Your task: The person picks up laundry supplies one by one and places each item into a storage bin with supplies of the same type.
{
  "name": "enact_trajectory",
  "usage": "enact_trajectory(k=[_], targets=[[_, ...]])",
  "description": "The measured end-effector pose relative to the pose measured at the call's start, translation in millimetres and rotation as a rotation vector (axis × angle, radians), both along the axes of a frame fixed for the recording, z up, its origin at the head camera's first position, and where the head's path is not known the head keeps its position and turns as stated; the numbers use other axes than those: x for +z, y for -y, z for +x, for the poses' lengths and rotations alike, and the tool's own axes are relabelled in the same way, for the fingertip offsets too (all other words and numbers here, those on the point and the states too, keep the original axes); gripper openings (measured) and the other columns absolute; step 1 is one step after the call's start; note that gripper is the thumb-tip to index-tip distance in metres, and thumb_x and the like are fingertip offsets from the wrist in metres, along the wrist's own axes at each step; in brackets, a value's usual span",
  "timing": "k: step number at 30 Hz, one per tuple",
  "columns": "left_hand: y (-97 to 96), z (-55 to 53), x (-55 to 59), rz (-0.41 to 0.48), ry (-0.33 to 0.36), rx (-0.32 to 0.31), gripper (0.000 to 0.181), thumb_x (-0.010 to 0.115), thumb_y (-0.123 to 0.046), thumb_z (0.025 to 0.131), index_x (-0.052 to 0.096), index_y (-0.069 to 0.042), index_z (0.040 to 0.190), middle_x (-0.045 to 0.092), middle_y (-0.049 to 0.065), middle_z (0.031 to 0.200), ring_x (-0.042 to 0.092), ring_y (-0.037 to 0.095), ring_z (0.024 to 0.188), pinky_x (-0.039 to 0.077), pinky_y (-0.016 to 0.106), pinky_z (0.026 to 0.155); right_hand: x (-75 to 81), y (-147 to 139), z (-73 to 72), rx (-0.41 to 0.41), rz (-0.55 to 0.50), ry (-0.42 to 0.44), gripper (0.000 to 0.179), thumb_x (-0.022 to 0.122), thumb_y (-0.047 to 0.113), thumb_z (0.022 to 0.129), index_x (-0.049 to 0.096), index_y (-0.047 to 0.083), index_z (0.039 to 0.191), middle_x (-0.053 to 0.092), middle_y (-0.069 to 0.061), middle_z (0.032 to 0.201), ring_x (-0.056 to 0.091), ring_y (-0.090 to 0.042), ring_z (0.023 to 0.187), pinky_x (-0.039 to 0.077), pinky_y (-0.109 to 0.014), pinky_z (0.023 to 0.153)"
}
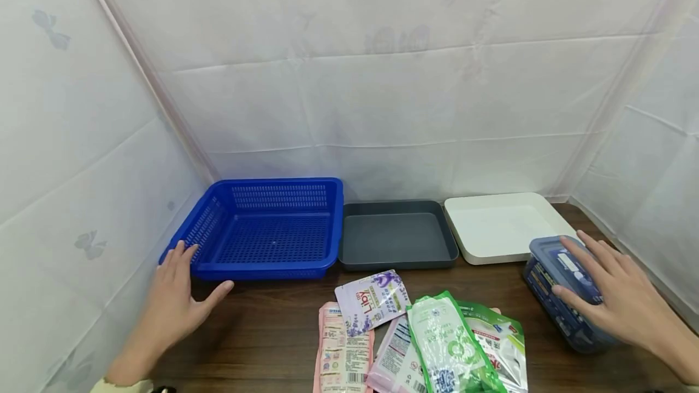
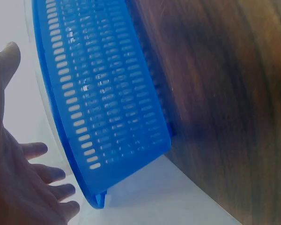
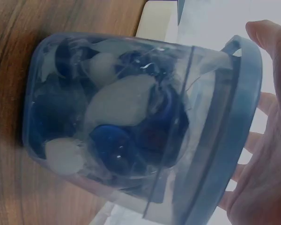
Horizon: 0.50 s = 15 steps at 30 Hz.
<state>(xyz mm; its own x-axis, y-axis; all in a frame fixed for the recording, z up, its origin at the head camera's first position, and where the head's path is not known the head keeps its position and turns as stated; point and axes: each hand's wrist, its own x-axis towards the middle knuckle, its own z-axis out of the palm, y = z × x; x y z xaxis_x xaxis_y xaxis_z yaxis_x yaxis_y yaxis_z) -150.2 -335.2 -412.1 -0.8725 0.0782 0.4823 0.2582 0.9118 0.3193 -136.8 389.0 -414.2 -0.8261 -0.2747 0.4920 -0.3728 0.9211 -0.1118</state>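
Observation:
My left hand (image 1: pixel 176 302) is beside the near left corner of a blue perforated plastic basket (image 1: pixel 262 273), fingers spread and thumb held apart. In the left wrist view its fingers stand near the basket's rim (image 2: pixel 61 117), holding nothing. My right hand (image 1: pixel 617 290) hovers over or rests lightly on the lid of a blue-grey clear plastic box (image 1: pixel 557 314), fingers spread; contact is hard to tell. The right wrist view shows the lidded box (image 3: pixel 117 112) standing on the table, dark blue and white contents showing through its side.
Between the hands lie a purple-white Liby pouch (image 1: pixel 371 301), a pink packet (image 1: pixel 344 350), a pink-white pack (image 1: pixel 398 356), a green-white packet (image 1: pixel 450 344) and a green-silver pouch (image 1: pixel 505 344). Behind them are a dark grey tray (image 1: pixel 398 264) and a white tray (image 1: pixel 505 229). White curtains enclose the table.

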Motion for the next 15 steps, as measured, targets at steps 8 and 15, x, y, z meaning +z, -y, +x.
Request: enact_trajectory(k=[8,15], targets=[[15.1,-9.1,4.9,0.014,0.031,0.044,0.107,0.080,-0.049,0.085,0.027,0.014,0.154,0.022,0.050,0.152,0.024,0.067,0.138,0.014,0.074,0.114,5.1,11.9,-1.9,0.109,-0.048,-0.012,0.098,0.086,0.035,0.080,0.034,0.020,0.162,0.026,-0.018,0.167,0.026,-0.048,0.149,0.004,-0.053,0.125],[18.4,-14.2,8.7,-0.019,0.135,0.106,0.109,0.073,-0.056,0.090,0.021,0.016,0.155,0.016,0.052,0.152,0.026,0.072,0.133,0.024,0.079,0.103,9.0,23.9,-1.2,0.140,-0.067,-0.007,0.095,0.089,0.031,0.076,0.042,0.021,0.158,0.034,-0.015,0.163,0.034,-0.049,0.142,0.014,-0.059,0.123]])
